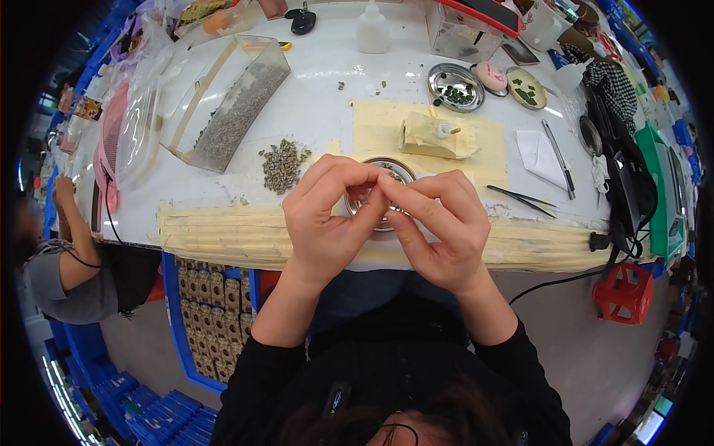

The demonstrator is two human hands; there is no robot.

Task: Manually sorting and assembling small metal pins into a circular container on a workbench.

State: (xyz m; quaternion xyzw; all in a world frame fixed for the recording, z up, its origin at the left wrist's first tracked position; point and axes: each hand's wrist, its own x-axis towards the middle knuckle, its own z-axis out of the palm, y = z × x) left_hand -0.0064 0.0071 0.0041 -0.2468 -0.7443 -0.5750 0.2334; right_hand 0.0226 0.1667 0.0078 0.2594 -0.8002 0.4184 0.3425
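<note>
My left hand point(327, 212) and my right hand point(442, 227) meet at their fingertips above a small round metal dish point(394, 165). Thumb and forefinger of each are pinched together; whatever lies between them is too small or hidden to name. The dish is mostly covered by my fingers, and a few small bits show inside it. Left of my left hand lies a loose pile of small greyish metal-looking pieces point(284, 165). Black tweezers point(522, 199) rest on the table to the right of my right hand. Beyond the dish stands a tape-covered block point(439, 137) with a small white cup-like piece on it.
A clear box of grey pieces point(234, 104) lies tilted at the back left. Dishes with dark green pieces point(456, 85) and a white squeeze bottle point(372, 30) stand farther back. A pen point(558, 157) lies on the right. Tape covers the table's front edge point(223, 234). Another person point(71, 275) sits left.
</note>
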